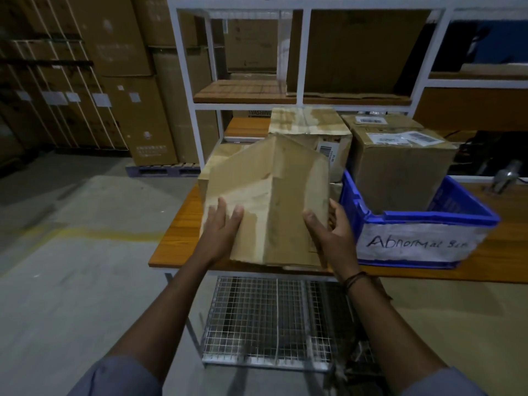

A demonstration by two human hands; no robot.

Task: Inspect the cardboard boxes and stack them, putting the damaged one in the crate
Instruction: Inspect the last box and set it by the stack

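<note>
Crate (428,217): blue plastic, white handwritten label "Abnormal Bin", at 3 o'clock of box (271,195); barcoded carton (400,167) inside. Box: creased brown cardboard, tilted above wooden bench (177,238). Left grip (223,224) flat against its face, fingers straight. Right grip (331,227) curled round its right edge.

Warehouse storage aisle.
Tall stacks of cartons (123,81) on a pallet (163,169), white metal rack (303,52), concrete floor (71,252) with painted yellow line (94,234), blue crate (423,218) hand-marked "Abnormal Bin", barcode labels (420,137).
</note>
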